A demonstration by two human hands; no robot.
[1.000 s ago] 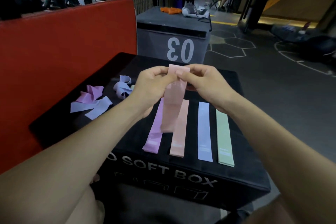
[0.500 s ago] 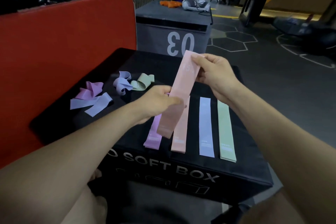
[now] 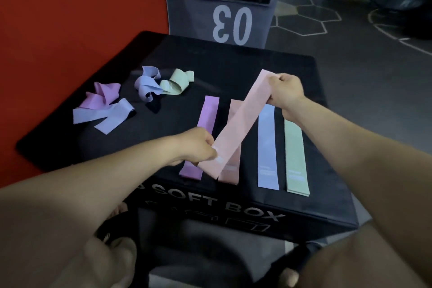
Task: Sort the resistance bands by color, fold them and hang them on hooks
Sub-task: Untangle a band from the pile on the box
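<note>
Pink band (image 3: 243, 121) stretched slantwise above the black soft box (image 3: 233, 65); left hand (image 3: 198, 145) pinches its near end, right hand (image 3: 285, 91) grips the far end.

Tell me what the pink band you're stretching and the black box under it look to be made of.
Pink resistance band: looks like matte woven elastic fabric rather than glossy latex; it shows no shine and hangs flat between the left hand and right hand. Black soft box: seemingly foam under a smooth, slightly sheeny vinyl-like cover, going by the printed "SOFT BOX" and rounded edges; the filling itself is hidden.
</note>
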